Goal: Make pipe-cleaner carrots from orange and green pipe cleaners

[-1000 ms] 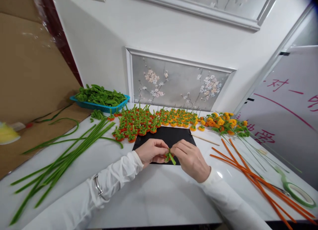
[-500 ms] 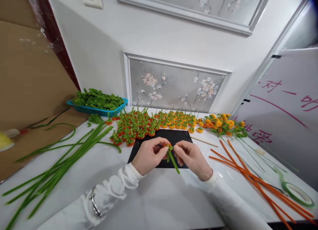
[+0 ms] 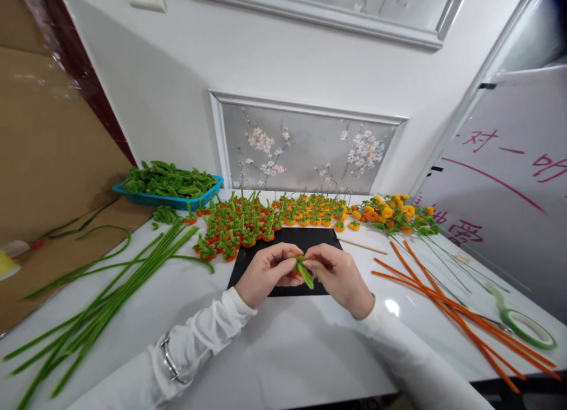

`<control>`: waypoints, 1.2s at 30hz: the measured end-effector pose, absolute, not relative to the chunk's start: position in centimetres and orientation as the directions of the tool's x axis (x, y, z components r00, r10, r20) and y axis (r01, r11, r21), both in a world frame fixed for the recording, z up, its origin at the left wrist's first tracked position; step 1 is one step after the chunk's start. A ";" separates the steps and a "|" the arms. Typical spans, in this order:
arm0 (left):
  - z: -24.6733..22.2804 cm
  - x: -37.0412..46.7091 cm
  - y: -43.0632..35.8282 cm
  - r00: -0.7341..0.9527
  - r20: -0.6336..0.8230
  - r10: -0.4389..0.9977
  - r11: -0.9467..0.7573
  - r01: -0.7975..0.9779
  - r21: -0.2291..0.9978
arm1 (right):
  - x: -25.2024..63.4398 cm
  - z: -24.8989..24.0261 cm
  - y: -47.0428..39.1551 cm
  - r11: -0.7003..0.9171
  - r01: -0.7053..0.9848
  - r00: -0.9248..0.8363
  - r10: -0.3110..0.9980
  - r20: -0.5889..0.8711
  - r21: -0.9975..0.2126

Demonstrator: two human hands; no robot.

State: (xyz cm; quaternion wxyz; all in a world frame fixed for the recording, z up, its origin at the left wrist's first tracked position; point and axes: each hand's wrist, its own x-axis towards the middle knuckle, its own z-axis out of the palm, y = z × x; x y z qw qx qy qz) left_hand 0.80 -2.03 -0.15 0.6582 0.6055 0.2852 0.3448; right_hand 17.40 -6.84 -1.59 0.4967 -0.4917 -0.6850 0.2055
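Observation:
Over the black mat [image 3: 248,274], my left hand [image 3: 268,273] pinches a small orange and green pipe-cleaner persimmon [image 3: 305,274], its green stem ends pointing down toward me. The fingers of my right hand [image 3: 341,275] are closed at the other side of the piece, against its green top. Fingertips hide most of the orange part. Behind the mat stand rows of finished-looking orange persimmons [image 3: 230,244] with upright green stems, and yellow-orange ones [image 3: 310,212] beside them.
Long green pipe cleaners [image 3: 119,280] fan out at left; orange ones [image 3: 443,303] cross at right. A blue tray [image 3: 170,202] of green pieces stands at back left. Bunched stemmed persimmons [image 3: 394,212], a thin stick [image 3: 363,246] and green tape [image 3: 529,329] lie to the right.
My right hand has moved left and now touches the piece that my left hand holds. The green ends have tilted and look shorter. The view has shifted slightly.

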 end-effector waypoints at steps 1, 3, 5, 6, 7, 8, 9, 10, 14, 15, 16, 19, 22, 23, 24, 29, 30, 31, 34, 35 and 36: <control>-0.2 0.8 -2.0 0.593 0.046 0.804 0.034 -0.123 0.992 | 17.4 -1.7 -6.8 0.388 0.408 -0.001 0.905 0.425 -0.826; -0.3 0.7 -2.0 0.572 0.059 0.818 0.024 -0.136 0.990 | 17.5 -1.7 -6.9 0.311 0.285 0.001 0.946 0.325 -0.907; -0.3 0.7 -2.0 0.547 0.082 0.833 -0.006 -0.139 0.990 | 17.5 -1.5 -7.0 0.254 0.207 -0.018 0.967 0.256 -0.945; -0.3 0.8 -2.0 0.534 0.096 0.840 -0.025 -0.137 0.990 | 17.5 -1.3 -7.1 0.226 0.183 -0.030 0.974 0.224 -0.957; -0.3 0.8 -2.0 0.523 0.111 0.845 -0.047 -0.134 0.990 | 17.5 -1.2 -7.1 0.198 0.163 -0.038 0.980 0.194 -0.967; -0.3 0.9 -2.0 0.513 0.126 0.849 -0.070 -0.127 0.989 | 17.6 -1.1 -7.1 0.171 0.143 -0.047 0.985 0.166 -0.975; -0.4 0.9 -2.0 0.505 0.141 0.852 -0.093 -0.119 0.989 | 17.6 -1.1 -7.0 0.149 0.120 -0.057 0.988 0.143 -0.981; -0.5 1.0 -2.0 0.498 0.155 0.853 -0.115 -0.110 0.987 | 17.6 -1.0 -6.9 0.132 0.095 -0.067 0.990 0.126 -0.987; -0.8 1.1 -1.8 0.516 0.175 0.839 -0.166 -0.064 0.984 | 17.6 -1.2 -6.6 0.116 0.029 -0.084 0.990 0.113 -0.993; -0.9 1.1 -1.7 0.528 0.172 0.832 -0.171 -0.050 0.984 | 17.6 -1.2 -6.5 0.123 0.028 -0.078 0.990 0.121 -0.992; -0.9 1.1 -1.6 0.541 0.170 0.824 -0.177 -0.038 0.983 | 17.7 -1.2 -6.5 0.132 0.030 -0.071 0.989 0.130 -0.991; -0.9 1.1 -1.2 0.575 0.180 0.798 -0.209 -0.016 0.978 | 17.9 -1.1 -6.6 0.149 0.048 -0.051 0.988 0.146 -0.988; -1.1 1.0 -1.1 0.584 0.221 0.781 -0.280 0.010 0.960 | 18.2 -0.9 -6.7 0.098 0.053 -0.090 0.992 0.093 -0.994; -1.3 1.0 -1.1 0.583 0.238 0.777 -0.312 0.028 0.950 | 18.4 -0.9 -6.7 0.072 0.058 -0.115 0.991 0.065 -0.996; -1.4 1.0 -1.2 0.583 0.256 0.771 -0.348 0.049 0.936 | 18.5 -1.0 -6.8 0.052 0.071 -0.145 0.989 0.042 -0.996; -1.5 0.9 -1.5 0.602 0.307 0.737 -0.457 0.109 0.883 | 19.0 -1.6 -6.4 0.121 0.164 -0.201 0.976 0.086 -0.979; -1.4 1.0 -1.5 0.607 0.298 0.737 -0.442 0.100 0.891 | 18.9 -1.8 -6.4 0.131 0.156 -0.199 0.975 0.099 -0.979; -1.3 1.0 -1.5 0.611 0.280 0.740 -0.415 0.088 0.905 | 18.8 -1.9 -6.3 0.134 0.139 -0.194 0.975 0.106 -0.981; -1.0 1.0 -1.5 0.626 0.207 0.752 -0.305 0.051 0.951 | 18.3 -2.0 -6.3 0.130 0.070 -0.144 0.982 0.119 -0.989; -0.9 1.1 -1.5 0.630 0.180 0.755 -0.264 0.041 0.964 | 18.1 -2.0 -6.4 0.134 0.051 -0.111 0.986 0.128 -0.990; -0.8 1.1 -1.5 0.633 0.155 0.759 -0.226 0.033 0.973 | 17.9 -1.9 -6.4 0.142 0.035 -0.072 0.988 0.139 -0.989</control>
